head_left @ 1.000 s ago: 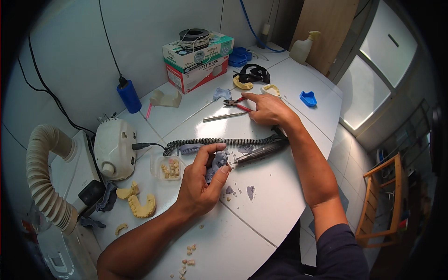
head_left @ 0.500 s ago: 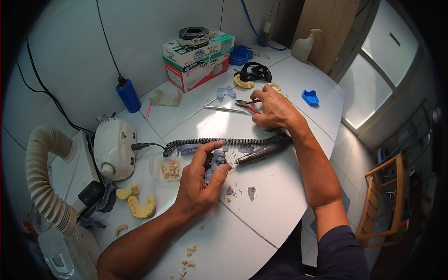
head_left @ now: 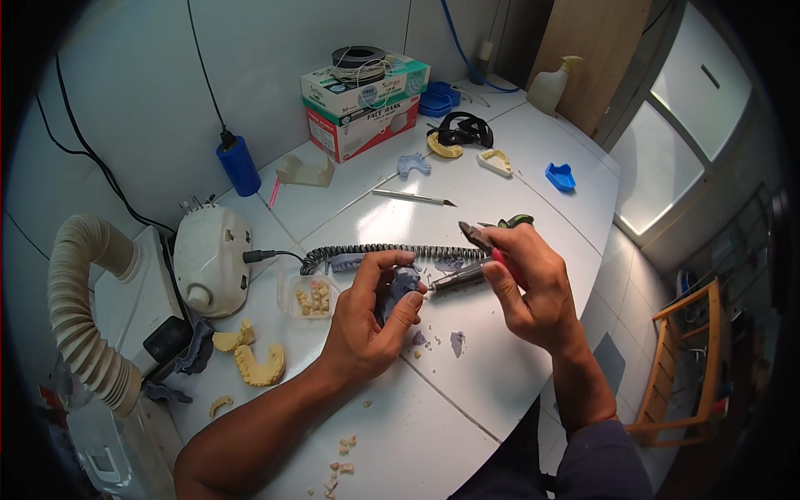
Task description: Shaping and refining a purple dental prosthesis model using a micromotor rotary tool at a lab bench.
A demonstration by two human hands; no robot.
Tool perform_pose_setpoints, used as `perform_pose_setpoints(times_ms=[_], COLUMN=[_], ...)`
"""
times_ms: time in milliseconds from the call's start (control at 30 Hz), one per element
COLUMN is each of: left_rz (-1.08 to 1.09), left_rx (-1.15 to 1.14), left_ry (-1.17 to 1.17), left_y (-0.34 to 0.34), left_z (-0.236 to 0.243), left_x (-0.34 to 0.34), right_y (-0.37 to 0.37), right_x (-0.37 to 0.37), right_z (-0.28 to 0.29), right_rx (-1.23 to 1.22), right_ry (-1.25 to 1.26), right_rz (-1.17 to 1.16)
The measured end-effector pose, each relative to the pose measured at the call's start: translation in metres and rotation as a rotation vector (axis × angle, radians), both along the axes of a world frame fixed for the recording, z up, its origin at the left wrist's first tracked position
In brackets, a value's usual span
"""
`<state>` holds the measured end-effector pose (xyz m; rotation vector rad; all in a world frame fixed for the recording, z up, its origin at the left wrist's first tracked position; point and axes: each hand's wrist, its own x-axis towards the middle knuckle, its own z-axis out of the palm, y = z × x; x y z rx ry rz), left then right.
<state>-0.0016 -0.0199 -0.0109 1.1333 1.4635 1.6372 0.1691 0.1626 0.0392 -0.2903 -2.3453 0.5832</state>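
Observation:
My left hand (head_left: 371, 312) is closed round a grey-blue moulded dental piece (head_left: 405, 283), its far end showing between fingers and thumb. To the right and a little higher, my right hand (head_left: 537, 292) grips red-handled cutting pliers (head_left: 475, 237); their jaws point up and left. Between the hands a dark rotary handpiece (head_left: 461, 277) lies on the table, its tip near the moulded piece and its rear hidden by my right hand. Just behind that hand shows a green-and-black handle (head_left: 520, 221). Grey-blue scraps (head_left: 457, 342) lie below the handpiece.
A clear box (head_left: 310, 298) of small tooth-like pieces stands left of my left hand, near yellow dental casts (head_left: 260, 365). Farther left are a white motor unit (head_left: 212, 262) and a ribbed hose (head_left: 79, 308). A thin knife (head_left: 412, 197) and stacked boxes (head_left: 362, 125) lie beyond the coiled cord (head_left: 367, 250).
My right hand has picked up the red-handled pliers from the far part of the table and drawn them back toward my left hand. The left hand still holds the moulded piece, now turned slightly.

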Motion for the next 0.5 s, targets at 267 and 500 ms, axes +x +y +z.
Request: perform_pose_setpoints(times_ms=[267,500], left_rz=[-0.047,-0.038], left_rx=[0.039,0.051], left_ry=[0.074,0.106], left_y=[0.001,0.003], left_z=[-0.004,-0.009], left_x=[0.002,0.003], right_y=[-0.034,-0.033], right_x=[0.024,0.022], right_z=[-0.027,-0.029], right_rx=[0.169,0.196], right_ry=[-0.083,-0.047], right_rz=[-0.071,-0.019])
